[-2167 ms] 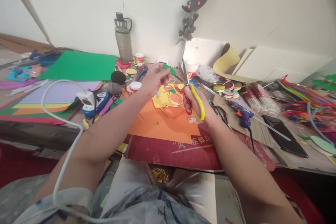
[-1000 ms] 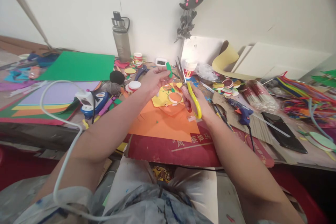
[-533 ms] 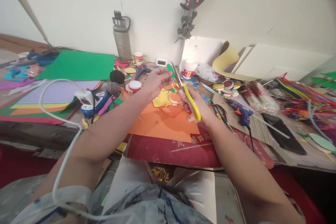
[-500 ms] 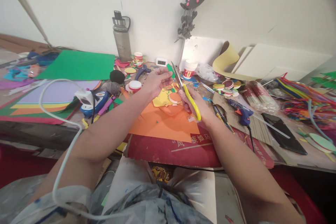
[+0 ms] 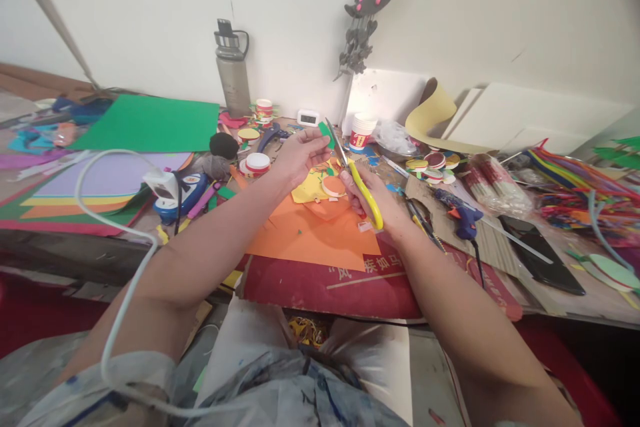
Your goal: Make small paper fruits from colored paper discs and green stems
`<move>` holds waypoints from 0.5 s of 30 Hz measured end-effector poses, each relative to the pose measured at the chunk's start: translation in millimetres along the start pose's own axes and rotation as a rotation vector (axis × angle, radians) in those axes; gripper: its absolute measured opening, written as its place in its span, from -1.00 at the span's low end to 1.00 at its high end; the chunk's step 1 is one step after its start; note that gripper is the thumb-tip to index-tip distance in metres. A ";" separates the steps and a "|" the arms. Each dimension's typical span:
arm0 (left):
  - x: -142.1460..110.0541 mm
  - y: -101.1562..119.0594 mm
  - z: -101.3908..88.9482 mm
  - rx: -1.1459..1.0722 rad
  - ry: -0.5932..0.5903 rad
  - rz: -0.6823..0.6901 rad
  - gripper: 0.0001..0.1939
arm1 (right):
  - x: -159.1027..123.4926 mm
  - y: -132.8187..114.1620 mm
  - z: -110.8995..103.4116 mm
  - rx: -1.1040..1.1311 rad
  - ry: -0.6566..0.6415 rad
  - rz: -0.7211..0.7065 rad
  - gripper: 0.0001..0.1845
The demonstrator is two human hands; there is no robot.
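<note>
Between its fingertips my left hand (image 5: 303,155) pinches a small strip of green paper (image 5: 325,133). My right hand (image 5: 367,190) grips yellow-handled scissors (image 5: 367,195), their blades pointing up and away, right beside the green strip. Whether the blades touch the strip I cannot tell. Below the hands lie an orange paper sheet (image 5: 305,243) and a yellow piece of paper (image 5: 304,192) with small green scraps on it. A round orange-topped disc (image 5: 333,186) with a pale rim rests on them.
A grey bottle (image 5: 233,77), a small white clock (image 5: 307,118) and paper cups (image 5: 362,132) stand along the wall. Left are a green sheet (image 5: 150,123) and a blue power strip (image 5: 181,199). A blue glue gun (image 5: 463,217) and black phone (image 5: 540,257) lie right.
Almost nothing differs. Both hands, the green strip and the scissors keep nearly the same places, and the view has shifted very slightly.
</note>
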State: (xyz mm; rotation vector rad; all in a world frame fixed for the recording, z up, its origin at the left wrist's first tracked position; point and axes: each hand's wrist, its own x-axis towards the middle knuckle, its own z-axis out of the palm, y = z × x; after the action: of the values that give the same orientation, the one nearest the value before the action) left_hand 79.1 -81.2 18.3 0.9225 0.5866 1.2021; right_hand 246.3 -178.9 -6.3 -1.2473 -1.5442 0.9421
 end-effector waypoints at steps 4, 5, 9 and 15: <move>0.1 -0.7 0.6 -0.012 0.010 0.020 -0.70 | -1.2 -1.8 0.5 -0.003 0.002 -0.001 -0.33; -0.2 -0.8 0.7 -0.012 0.009 0.024 -0.70 | -1.4 -2.2 0.6 -0.002 0.003 -0.002 -0.32; -1.9 -0.5 1.9 -0.012 0.015 0.025 -0.67 | -1.1 -2.3 1.0 0.003 0.003 0.001 -0.29; -2.8 -0.4 2.8 -0.019 0.020 0.025 -0.67 | -1.5 -1.7 2.0 0.009 0.007 0.010 -0.28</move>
State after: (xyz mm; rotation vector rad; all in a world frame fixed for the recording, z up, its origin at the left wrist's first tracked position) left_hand 80.7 -84.8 19.2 0.9058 0.5800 1.2387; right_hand 244.0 -180.8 -5.5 -1.2514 -1.5285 0.9491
